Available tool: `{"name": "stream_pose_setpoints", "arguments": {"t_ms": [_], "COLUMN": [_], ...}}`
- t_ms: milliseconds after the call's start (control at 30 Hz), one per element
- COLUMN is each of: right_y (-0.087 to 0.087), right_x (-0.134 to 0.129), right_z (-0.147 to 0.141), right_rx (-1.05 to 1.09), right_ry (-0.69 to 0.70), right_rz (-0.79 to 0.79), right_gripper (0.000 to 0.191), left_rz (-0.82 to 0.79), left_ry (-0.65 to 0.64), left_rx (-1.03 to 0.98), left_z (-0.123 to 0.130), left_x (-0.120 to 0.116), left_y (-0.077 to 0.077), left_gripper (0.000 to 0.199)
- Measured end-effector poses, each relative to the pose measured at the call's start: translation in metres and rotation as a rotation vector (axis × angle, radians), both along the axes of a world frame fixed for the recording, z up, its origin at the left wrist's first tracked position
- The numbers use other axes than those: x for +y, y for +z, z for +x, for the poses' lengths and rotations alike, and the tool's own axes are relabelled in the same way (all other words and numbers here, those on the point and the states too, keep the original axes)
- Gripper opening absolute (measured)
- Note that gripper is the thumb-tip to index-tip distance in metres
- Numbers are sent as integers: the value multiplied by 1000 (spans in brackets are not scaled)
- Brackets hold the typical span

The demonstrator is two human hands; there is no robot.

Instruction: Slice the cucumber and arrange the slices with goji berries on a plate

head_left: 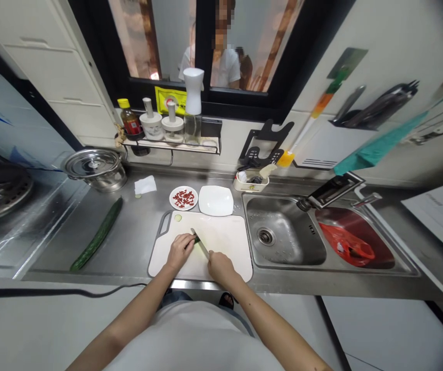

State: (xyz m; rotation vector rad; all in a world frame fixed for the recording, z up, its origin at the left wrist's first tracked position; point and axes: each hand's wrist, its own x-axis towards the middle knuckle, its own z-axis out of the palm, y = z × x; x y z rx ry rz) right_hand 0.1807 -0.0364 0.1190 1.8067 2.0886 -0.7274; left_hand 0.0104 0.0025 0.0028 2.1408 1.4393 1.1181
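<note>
My right hand is closed round the handle of a knife, whose blade slants up and left over the white cutting board. Beside the blade, the bent fingers of my left hand press on a small dark-green piece of cucumber; most of that piece is hidden by the fingers and knife. A pale cucumber slice lies near the board's grey handle. Behind the board stand a small plate of chopped red pieces and a white square plate.
A whole cucumber lies on the steel counter to the left, near a lidded pot. At right is a double sink with a red plastic bag. A shelf holds bottles and jars below the window.
</note>
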Motion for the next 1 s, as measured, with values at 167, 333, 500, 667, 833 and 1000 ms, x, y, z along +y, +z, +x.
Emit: {"name": "stream_pose_setpoints", "arguments": {"t_ms": [167,333,500,667,833,1000], "right_y": [-7,-12,-16,-18,-19,-20], "right_x": [5,10,12,12,5,-11], "right_z": [-5,-9,-11,-14,-11,-1], "right_rx": [9,27,36,26,11,7], "right_ry": [3,3,-7,-27,-54,-48], "right_rz": [39,51,53,51,47,42], "right_gripper": [34,34,34,34,34,30], "left_rz": [10,11,15,20,33,36], "left_ry": [-2,-3,0,-6,-5,6], "left_rx": [3,5,7,12,20,20], "left_z": [1,1,0,-1,0,0], "left_x": [0,0,1,1,0,-1], "left_y": [-1,-1,-3,-5,-6,-7], "left_gripper": [21,21,21,22,23,23]}}
